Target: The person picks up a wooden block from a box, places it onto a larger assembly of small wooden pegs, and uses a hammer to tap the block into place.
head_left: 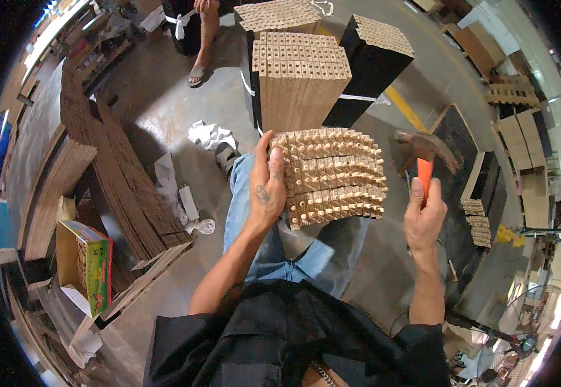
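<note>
Long brown strips (132, 174) lie around nine to ten o'clock. At twelve stands a tall stack of drilled boards (303, 90). The pegged wooden block (335, 177) is near the centre, toward three o'clock. An open box (102, 280) sits at eight. Near three, apart from the block, is an orange-handled hammer (425, 166), the right hand (424, 216) wrapped round its handle; the left hand (267, 187) pinches the block's nine-o'clock edge.

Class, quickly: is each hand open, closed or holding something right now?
Left hand: holding the pegged boards at their left edge.
Right hand: closed around the hammer by its orange handle.
</note>
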A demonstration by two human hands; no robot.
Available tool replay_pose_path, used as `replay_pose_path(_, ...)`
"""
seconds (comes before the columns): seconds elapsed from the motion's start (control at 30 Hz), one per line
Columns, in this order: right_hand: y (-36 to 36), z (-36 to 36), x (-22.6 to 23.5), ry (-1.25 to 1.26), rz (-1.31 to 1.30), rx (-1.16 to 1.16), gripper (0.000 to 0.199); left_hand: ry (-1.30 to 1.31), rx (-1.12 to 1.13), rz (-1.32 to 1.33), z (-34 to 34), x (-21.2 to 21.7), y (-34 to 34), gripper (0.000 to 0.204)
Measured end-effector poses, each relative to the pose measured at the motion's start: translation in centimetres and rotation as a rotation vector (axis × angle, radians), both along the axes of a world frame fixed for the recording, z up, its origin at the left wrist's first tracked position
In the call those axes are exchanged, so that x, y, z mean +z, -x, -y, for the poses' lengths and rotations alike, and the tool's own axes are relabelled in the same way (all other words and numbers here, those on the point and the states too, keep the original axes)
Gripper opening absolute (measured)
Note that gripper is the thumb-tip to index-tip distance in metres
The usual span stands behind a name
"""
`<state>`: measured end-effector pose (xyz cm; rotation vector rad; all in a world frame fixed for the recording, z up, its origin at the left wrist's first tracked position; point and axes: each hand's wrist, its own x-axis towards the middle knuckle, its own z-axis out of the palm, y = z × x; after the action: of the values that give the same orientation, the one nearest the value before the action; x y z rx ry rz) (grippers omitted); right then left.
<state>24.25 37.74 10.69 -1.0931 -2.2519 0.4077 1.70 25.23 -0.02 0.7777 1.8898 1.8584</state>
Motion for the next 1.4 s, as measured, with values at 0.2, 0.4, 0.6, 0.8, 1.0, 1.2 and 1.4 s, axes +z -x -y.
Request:
replay_pose_path(0.2, -0.5, -1.7, -1.3, 0.055, 0.435, 0.029, 0.031, -0.045, 0.007, 0.044, -0.1, 0.5, -0.3, 0.047)
replay_pose_path(0.4, -0.6, -1.2, -1.4, 0.073, 0.229, 0.001, 0.033, -0.005, 0.0, -0.002, -0.3, 0.6, -0.3, 0.048)
replay_pose_path(0.6, 0.9, -0.8, 1.3, 0.078, 0.14, 0.058, 0.035, -0.025, 0.005, 0.004, 0.1, 1.1, -0.2, 0.047)
replay_pose_path(0.8, 0.7, -1.2, -1.8, 0.083, 0.36, 0.056, 0.032, -0.022, -0.005, -0.015, -0.3, 0.7, -0.3, 0.05)
replay_pose_path(1.0, 1.3, -0.1, 1.0, 0.134, 0.106, -0.035, 0.035, 0.003, -0.005, -0.033, 0.0, 1.0, -0.3, 0.05)
replay_pose_path(1.2, 1.0, -1.5, -0.4, 0.185, 0.357, 0.104, 0.039, -0.011, 0.013, -0.009, -0.1, -0.7, 0.3, 0.052)
replay_pose_path(1.4, -0.5, 0.1, 0.3, 0.092, -0.004, -0.063, 0.039, -0.068, -0.012, 0.018, -0.8, -0.6, -0.2, 0.049)
